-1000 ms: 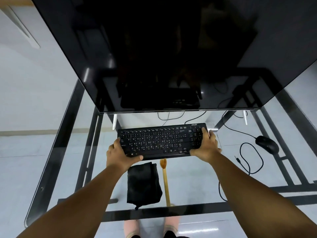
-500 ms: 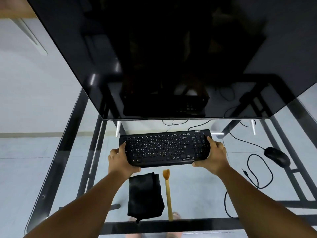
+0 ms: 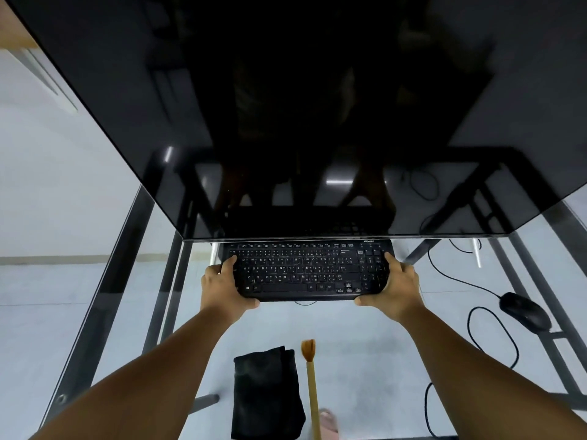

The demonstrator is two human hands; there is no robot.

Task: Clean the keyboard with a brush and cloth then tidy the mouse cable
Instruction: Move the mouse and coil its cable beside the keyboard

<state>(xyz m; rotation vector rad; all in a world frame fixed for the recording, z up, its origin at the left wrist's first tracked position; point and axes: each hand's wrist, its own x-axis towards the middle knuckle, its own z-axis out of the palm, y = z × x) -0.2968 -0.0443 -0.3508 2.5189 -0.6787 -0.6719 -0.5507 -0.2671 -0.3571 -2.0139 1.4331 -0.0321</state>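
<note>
On the glass desk (image 3: pixel 95 312), just below the lower edge of the large dark monitor (image 3: pixel 286 106), the black keyboard (image 3: pixel 306 269) is held at both ends. Left hand (image 3: pixel 222 285) grasps the left end: thumb lying on the key surface near the upper left corner, fingers curled under the front edge. Right hand (image 3: pixel 395 287) grasps the right end the same way, thumb up beside the number pad, fingers wrapped under the front corner. Keyboard's far edge sits right at the monitor's lower edge, and a reflection of it shows in the screen. Whether the keyboard rests on the glass or is raised off it cannot be judged from this angle.

Nearer the person, between the two forearms: a folded black cloth (image 3: pixel 266 392) lying flat, and just to its right a brush (image 3: pixel 309 376) with a pale wooden handle, bristles pointing toward the keyboard (cloth and brush close together, apparently not touching). Both are well apart from the hands.

Right side of the desk: black mouse (image 3: pixel 524 311), its cable (image 3: pixel 495 338) looped loosely on the glass beside it and trailing toward the near edge.
</note>
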